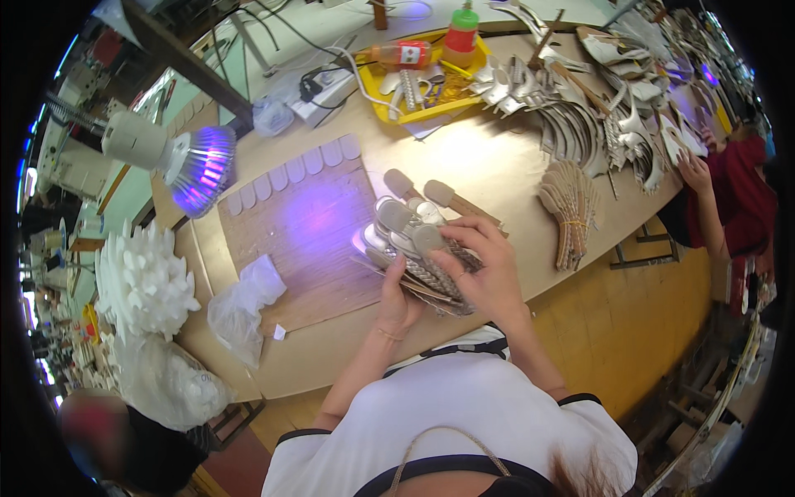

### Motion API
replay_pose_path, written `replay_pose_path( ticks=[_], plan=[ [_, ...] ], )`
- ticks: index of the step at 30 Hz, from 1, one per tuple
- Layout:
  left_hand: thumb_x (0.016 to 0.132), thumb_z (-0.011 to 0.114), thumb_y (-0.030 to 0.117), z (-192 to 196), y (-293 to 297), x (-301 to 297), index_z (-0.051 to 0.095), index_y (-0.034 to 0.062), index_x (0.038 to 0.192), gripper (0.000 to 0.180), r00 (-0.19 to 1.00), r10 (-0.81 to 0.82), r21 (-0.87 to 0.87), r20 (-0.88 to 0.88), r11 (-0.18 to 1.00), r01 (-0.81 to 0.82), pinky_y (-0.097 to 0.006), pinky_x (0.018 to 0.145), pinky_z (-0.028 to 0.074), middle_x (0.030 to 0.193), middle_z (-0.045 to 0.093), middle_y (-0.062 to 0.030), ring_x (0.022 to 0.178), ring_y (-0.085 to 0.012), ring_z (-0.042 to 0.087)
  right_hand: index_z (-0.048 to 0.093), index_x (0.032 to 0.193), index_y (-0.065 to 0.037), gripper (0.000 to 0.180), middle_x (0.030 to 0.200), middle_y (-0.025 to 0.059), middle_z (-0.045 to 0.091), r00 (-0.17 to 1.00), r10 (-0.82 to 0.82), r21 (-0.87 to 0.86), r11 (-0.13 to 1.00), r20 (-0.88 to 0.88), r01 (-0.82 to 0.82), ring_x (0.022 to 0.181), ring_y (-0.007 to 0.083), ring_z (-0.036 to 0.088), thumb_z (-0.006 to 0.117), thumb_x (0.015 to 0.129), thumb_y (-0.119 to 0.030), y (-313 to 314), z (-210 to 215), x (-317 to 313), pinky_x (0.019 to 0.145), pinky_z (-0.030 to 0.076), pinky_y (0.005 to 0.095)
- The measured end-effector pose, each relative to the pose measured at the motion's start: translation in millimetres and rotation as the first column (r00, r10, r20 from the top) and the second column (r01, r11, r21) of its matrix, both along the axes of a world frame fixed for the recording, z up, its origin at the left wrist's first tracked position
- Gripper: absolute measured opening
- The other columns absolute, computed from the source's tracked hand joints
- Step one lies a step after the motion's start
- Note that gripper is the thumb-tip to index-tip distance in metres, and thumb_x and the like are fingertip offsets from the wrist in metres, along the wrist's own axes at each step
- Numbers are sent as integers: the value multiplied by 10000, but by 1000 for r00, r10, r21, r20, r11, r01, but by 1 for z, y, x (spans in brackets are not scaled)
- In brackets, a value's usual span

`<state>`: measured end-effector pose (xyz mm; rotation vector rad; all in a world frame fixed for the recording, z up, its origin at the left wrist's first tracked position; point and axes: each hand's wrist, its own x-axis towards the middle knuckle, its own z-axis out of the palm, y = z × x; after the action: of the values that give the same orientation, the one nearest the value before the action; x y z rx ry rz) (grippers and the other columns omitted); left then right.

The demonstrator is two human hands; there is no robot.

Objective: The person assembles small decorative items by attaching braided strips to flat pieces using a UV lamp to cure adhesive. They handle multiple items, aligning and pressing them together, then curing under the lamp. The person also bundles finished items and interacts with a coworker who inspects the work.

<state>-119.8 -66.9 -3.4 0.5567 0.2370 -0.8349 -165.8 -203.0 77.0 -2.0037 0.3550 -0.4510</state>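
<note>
Ahead of your right grip, a yellow tray holds loose pieces, bottles by its far rim; your left grip cups the strap bundle from the left, thumb upward, while the right curls inward, pinching its right side, with the bundle between both

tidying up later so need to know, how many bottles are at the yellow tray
2: an orange-tinted bottle lying along the far left side of the yellow tray, and a green-topped bottle upright at its far right. Clutter could hide others.
</note>
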Motion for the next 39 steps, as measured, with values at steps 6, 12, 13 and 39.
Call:
replay_pose_path(
  ticks=[6, 12, 13, 39],
  plan=[
    [885, 576, 244, -8, 7, 6, 426, 38, 1301, 488, 997, -3, 35, 79, 999, 0, -376, 996, 430, 1238, 533, -102, 1136, -220, 530, 635, 999, 9, 202, 964, 68, 655, 998, -13, 327, 944, -60, 32, 855, 145, 610, 668, 851, -125, -1, -10, 1, 775, 482, 277],
    [879, 561, 254, -14, 14, 15, 397, 6, 1321, 533, 1000, 3, -47, 30, 999, -2, -398, 989, 446, 1266, 529, -149, 1142, -264, 545, 544, 1022, -15, 148, 993, 80, 645, 999, 8, 676, 737, -36, 18, 914, 120, 594, 574, 924, -123, -3, -17, 2, 803, 459, 250],
    [880, 556, 263, -14, 15, 17, 396, 1, 1323, 539, 999, 15, -123, 33, 992, -10, -405, 991, 447, 1271, 527, -157, 1147, -276, 545, 539, 1020, -14, 143, 995, 75, 638, 999, 36, 740, 673, -18, -11, 910, 104, 584, 563, 932, -124, -4, -15, 0, 794, 453, 237],
    [982, 420, 313, -13, 16, 17, 537, 60, 1115, 308, 998, 58, -147, 26, 988, -54, -315, 845, 516, 1018, 614, -71, 950, -143, 612, 581, 1061, -96, 376, 948, 69, 548, 907, 346, -490, 763, -242, -422, 779, 233, 586, 696, 703, -103, 30, 18, 23, 625, 451, 334]
  ],
)
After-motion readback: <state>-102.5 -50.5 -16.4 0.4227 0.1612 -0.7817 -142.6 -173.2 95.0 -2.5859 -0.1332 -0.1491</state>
